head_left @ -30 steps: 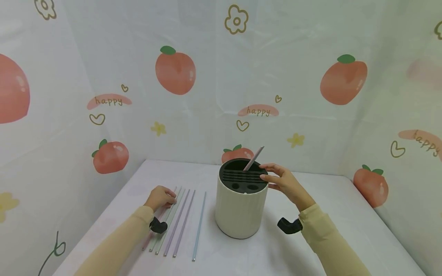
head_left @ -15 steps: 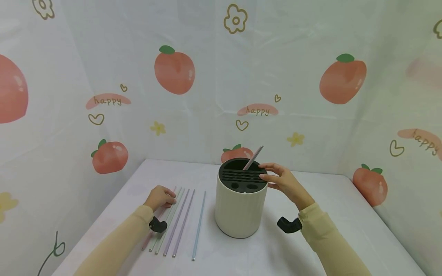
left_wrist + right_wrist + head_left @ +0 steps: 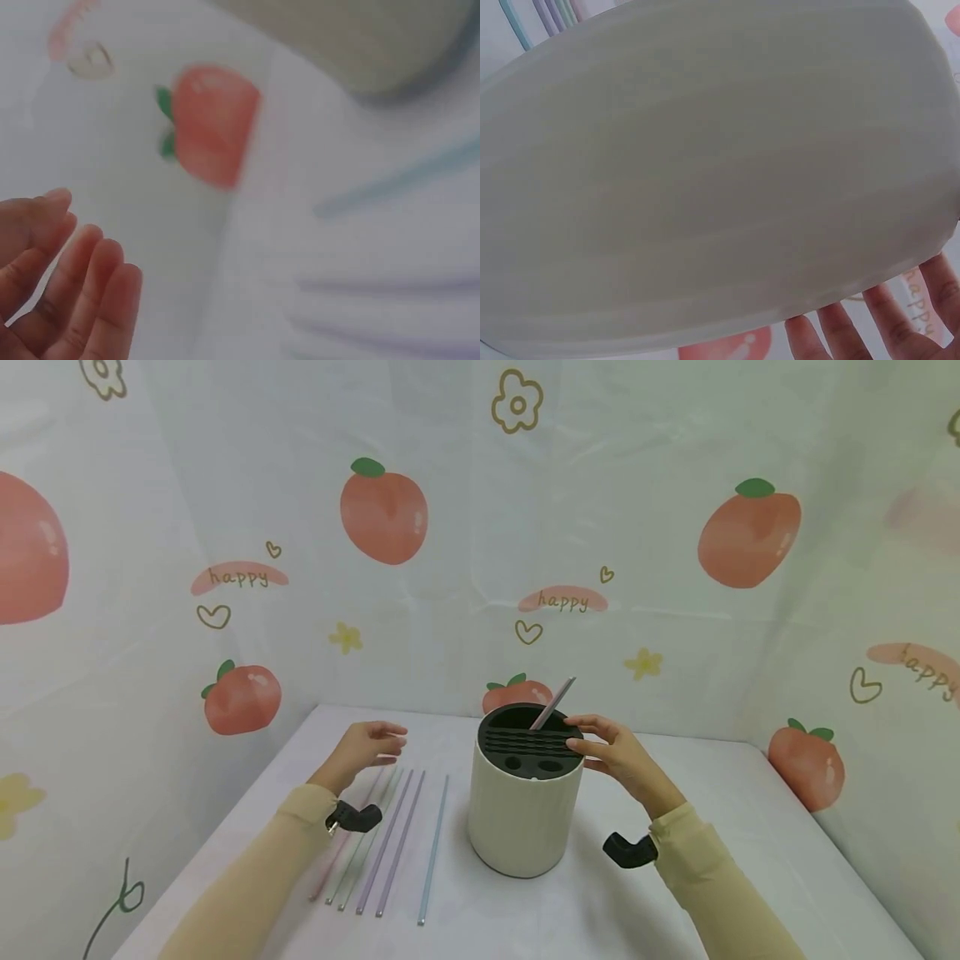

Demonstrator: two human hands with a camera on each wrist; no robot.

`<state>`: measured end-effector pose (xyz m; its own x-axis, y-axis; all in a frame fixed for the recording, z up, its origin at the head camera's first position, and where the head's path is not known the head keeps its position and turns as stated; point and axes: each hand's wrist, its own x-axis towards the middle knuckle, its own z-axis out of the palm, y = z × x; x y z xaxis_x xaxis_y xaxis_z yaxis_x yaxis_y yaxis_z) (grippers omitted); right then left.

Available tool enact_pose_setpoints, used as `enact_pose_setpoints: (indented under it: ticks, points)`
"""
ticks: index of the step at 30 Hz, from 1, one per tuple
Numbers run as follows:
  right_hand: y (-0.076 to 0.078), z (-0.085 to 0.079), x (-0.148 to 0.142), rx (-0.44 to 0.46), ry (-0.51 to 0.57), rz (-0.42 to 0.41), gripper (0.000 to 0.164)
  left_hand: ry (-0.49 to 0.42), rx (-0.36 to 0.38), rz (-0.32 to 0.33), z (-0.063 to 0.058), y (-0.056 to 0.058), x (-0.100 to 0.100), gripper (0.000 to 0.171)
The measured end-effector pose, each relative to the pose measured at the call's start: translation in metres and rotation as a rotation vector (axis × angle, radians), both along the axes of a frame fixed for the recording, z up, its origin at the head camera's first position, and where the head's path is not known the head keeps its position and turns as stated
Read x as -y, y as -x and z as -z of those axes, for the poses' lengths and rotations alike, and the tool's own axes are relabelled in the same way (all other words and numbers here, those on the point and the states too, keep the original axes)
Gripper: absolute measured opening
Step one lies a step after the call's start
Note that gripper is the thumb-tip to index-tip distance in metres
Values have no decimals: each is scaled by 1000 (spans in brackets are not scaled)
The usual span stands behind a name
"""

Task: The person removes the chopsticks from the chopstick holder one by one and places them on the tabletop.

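Note:
A cream ribbed utensil holder with a black slotted top stands on the table. My right hand rests at its right rim, thumb and fingers spread along the side; several of its fingertips touch the wall in the right wrist view. A pinkish chopstick leans out of the rear opening. On the left, my left hand is raised above the far ends of the loose chopsticks, fingers gently bent, nothing in it. Below it lie pink, green, purple and blue chopsticks, roughly side by side.
The white table ends at a cloth backdrop printed with fruit, flowers and words. A black wrist mount sits at the left sleeve, and another black mount at the right.
My left hand has risen from the leftmost chopsticks and moved slightly away and to the right, holding nothing. The right hand and the utensil holder have stayed in place.

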<state>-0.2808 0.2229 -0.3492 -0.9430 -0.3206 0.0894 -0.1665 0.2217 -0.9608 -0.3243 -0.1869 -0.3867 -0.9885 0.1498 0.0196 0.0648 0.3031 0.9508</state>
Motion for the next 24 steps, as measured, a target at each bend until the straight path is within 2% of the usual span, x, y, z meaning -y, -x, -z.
enact_pose_setpoints:
  ticks: [6,9,12,15,18,21,24]
  points:
    - [0,0,0,-1,7,-3,51,-129,-129,105,-60,-3,-48,36]
    - [1,1,0,6,11,2,51,-191,-139,168,-84,-7,-76,35]
    - [2,1,0,12,15,7,51,-214,-114,245,-102,-9,-105,33]
    - [2,2,-1,12,22,13,50,-173,-80,310,-111,-9,-132,32]
    - [2,2,-1,8,33,13,50,-123,-70,376,-115,-8,-153,33]
    - [3,3,-1,5,36,5,50,-76,-79,422,-115,-5,-166,32]
    - [3,4,-2,6,34,1,51,-18,-85,435,-114,-2,-174,29]
